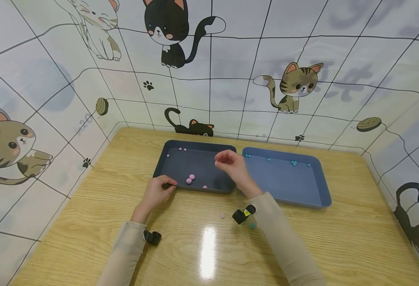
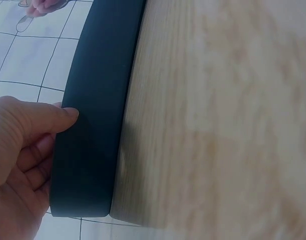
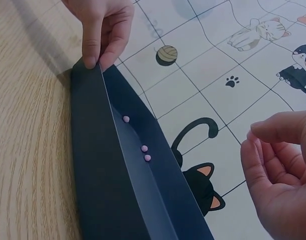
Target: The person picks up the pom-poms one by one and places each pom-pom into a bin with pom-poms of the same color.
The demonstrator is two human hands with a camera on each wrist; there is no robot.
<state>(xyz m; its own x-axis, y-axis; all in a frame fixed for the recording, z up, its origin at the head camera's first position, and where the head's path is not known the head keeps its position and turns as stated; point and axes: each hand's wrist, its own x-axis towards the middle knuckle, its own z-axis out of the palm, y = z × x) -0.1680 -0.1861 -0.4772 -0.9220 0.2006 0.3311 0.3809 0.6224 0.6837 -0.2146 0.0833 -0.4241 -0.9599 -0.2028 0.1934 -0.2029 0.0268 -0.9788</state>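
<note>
My left hand (image 1: 158, 192) pinches the near left rim of a dark grey tray (image 2: 95, 105), thumb on the outer wall. Over the right part of this tray hangs my right hand (image 1: 232, 165), thumb and fingertips brought together. In the right wrist view a bit of pink, a small pink ball (image 3: 251, 135), shows between those fingertips, mostly hidden by them. Several small pink balls (image 3: 144, 149) lie along the tray's edges, and two larger pink balls (image 1: 192, 176) sit side by side near its front.
Right of the dark tray stands a blue tray (image 1: 284, 180) with several teal balls (image 1: 293, 163) along its far side. In front, on the wooden table (image 1: 180, 246), lie a loose pink ball (image 1: 222, 216) and a teal ball (image 1: 252, 225). A cat-printed wall covering (image 1: 230, 95) surrounds the table.
</note>
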